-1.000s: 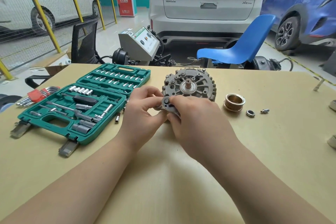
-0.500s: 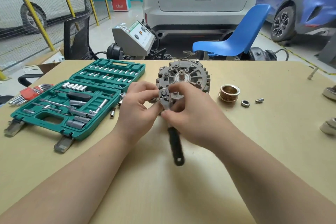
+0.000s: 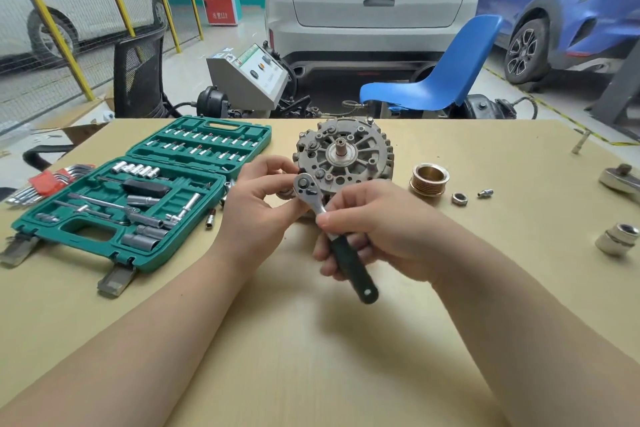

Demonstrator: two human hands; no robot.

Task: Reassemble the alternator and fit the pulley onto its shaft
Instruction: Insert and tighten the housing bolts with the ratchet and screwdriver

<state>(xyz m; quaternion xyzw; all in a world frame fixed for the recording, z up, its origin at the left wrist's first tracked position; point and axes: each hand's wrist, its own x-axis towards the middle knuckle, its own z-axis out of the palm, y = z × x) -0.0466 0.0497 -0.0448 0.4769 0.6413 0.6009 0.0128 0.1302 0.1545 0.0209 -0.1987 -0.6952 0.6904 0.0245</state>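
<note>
The grey alternator (image 3: pixel 349 152) lies on the tan table (image 3: pixel 311 340) with its bare shaft pointing up. In front of it my right hand (image 3: pixel 377 232) grips the black handle of a small ratchet wrench (image 3: pixel 332 232), whose round head (image 3: pixel 306 184) is tilted up to the left. My left hand (image 3: pixel 259 198) pinches that head from the left; whether a socket sits under it is hidden. The brass pulley (image 3: pixel 428 179) stands right of the alternator, with a nut (image 3: pixel 459 198) and a small bolt (image 3: pixel 485 193) beside it.
An open green socket set (image 3: pixel 145 184) fills the table's left side, with red-held hex keys (image 3: pixel 45 182) further left and loose sockets by the case. A large socket (image 3: pixel 618 239) and another ratchet (image 3: pixel 620 178) lie at the right edge. Blue chair (image 3: pixel 446 80) and cars stand behind.
My right hand slid from the ratchet's head down to its black handle, and the handle has come into full view. My left hand stays on the head.
</note>
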